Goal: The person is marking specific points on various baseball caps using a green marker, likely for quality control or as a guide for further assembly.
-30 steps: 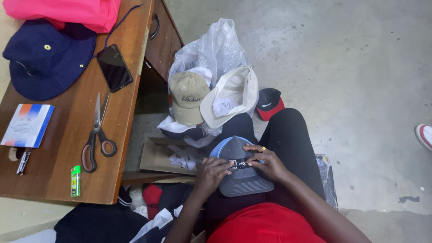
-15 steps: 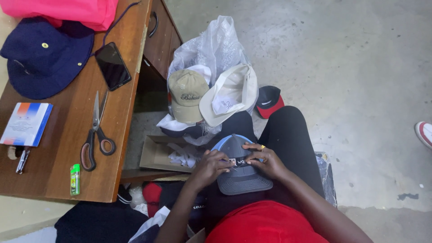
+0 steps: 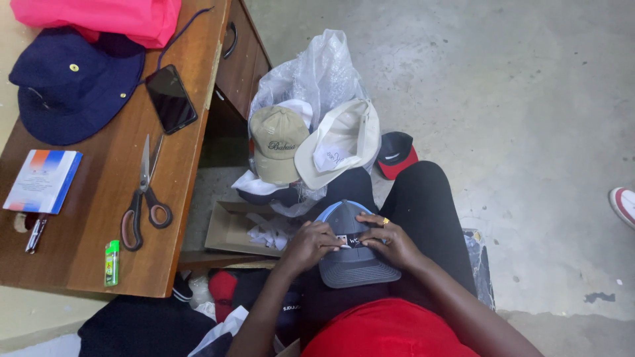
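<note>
the grey cap [image 3: 350, 254] lies on the person's lap at about 6 o'clock in the view, brim toward the body. the left hand [image 3: 311, 243] and the right hand [image 3: 391, 242] meet over the small patch [image 3: 349, 240] on the cap's front, fingertips bunched together and pressed onto it from either side.

to do this well, i judge the cap wants to stay flat on the thigh, with the thumbs pinning the crown so the patch doesn't skew while the fingertips work its edges evenly.

the fingers cover most of the patch, so whether it is being pinched or only pressed is hard to tell; possibly a small tool sits between them, but i cannot make one out.

at 12 o'clock a plastic bag [image 3: 317, 79] holds a tan cap [image 3: 276, 149] and a cream cap [image 3: 340, 149]. at 9 o'clock, scissors [image 3: 142, 198] lie on the wooden table [image 3: 99, 251]. the person's arms are cut off by the bottom edge.
</note>
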